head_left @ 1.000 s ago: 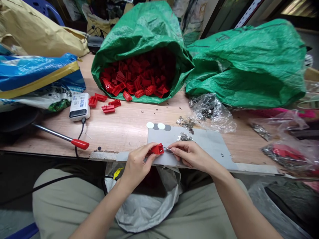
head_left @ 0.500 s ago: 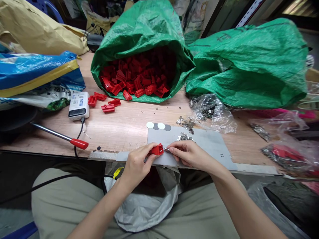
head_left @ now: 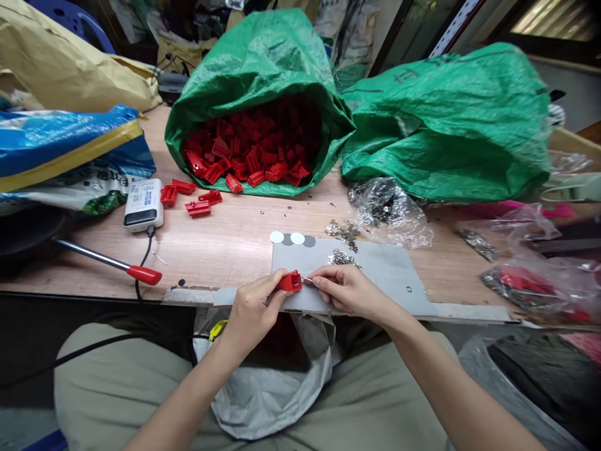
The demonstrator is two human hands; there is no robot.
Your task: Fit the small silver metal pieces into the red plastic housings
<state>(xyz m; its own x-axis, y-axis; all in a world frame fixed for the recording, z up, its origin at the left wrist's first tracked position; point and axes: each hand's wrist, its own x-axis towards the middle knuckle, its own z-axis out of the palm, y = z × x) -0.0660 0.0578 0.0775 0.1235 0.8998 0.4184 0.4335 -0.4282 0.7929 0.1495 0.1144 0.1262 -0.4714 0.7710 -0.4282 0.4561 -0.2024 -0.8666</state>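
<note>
Between the thumb and fingers of my left hand (head_left: 256,307) is a small red plastic housing (head_left: 290,282), its open end facing right. My right hand (head_left: 345,289) pinches a thin metal pin-like tool (head_left: 307,279), whose tip points at that open end; I cannot tell whether they touch. Both hands are over the front of a grey mat (head_left: 385,269). Just behind my right hand lies a pile of small metal clips (head_left: 345,258), with more metal pieces (head_left: 342,233) farther back.
A green sack (head_left: 263,69) spills red housings at the back; another green sack (head_left: 451,125) lies right. A white device (head_left: 144,203) with a cable and a red-handled metal rod (head_left: 143,274) lie left. A grey bag (head_left: 272,401) hangs open below the table edge.
The whole view has shifted slightly. The pin-like tool's tip now sits a little farther from the red housing's end. Both hands keep their hold.
</note>
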